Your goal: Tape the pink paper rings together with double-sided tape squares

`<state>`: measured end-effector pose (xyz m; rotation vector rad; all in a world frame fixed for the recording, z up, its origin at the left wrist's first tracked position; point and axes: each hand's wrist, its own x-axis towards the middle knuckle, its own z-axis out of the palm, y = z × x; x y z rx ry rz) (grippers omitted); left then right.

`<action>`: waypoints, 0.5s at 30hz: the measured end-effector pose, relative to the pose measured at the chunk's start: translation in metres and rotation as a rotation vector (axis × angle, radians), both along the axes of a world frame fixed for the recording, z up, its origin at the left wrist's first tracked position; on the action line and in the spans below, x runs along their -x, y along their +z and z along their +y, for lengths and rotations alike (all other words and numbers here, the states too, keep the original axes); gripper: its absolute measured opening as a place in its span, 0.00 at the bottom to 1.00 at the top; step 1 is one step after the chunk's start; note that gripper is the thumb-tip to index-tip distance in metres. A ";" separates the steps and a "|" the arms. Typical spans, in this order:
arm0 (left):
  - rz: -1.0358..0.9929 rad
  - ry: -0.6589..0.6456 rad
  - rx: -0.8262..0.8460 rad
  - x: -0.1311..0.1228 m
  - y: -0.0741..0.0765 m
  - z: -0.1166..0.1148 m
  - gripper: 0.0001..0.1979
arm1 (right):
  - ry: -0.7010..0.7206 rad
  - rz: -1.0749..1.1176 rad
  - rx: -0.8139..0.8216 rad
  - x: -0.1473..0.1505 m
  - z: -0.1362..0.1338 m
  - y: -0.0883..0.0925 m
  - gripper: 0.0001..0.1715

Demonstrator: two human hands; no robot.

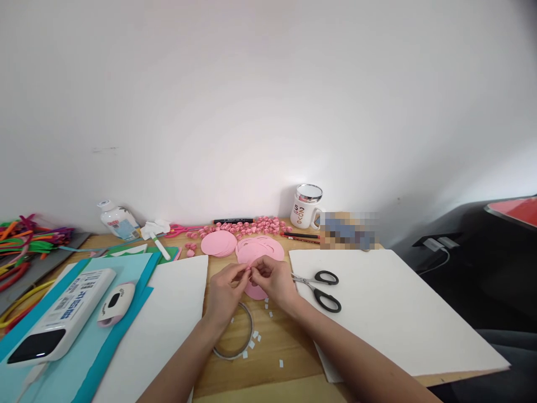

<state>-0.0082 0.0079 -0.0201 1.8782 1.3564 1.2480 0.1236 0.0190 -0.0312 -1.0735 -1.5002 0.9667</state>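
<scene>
My left hand (pixel 226 288) and my right hand (pixel 274 281) meet fingertip to fingertip at the middle of the table. Between them they pinch a small pink paper piece (pixel 248 268), mostly hidden by the fingers. Just beyond the hands lies a pile of pink paper circles (pixel 262 246), some with cut lines. Another stack of pink circles (pixel 218 243) is to its left. Below my left hand rests a roll of tape (pixel 251 327), with several small white bits (pixel 255 334) around it. Black-handled scissors (pixel 321 288) lie right of my right hand.
Small pink rolled paper pieces (pixel 266 225) are heaped near the wall, by a black marker (pixel 233 221) and a white mug (pixel 306 210). White sheets (pixel 394 308) cover the right side. A white power bank (pixel 62 316) lies on blue paper at left, near a white bottle (pixel 118 220).
</scene>
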 end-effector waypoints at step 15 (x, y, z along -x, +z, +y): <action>0.056 -0.054 -0.013 -0.002 0.001 -0.001 0.09 | -0.041 0.018 0.009 0.000 0.000 -0.001 0.03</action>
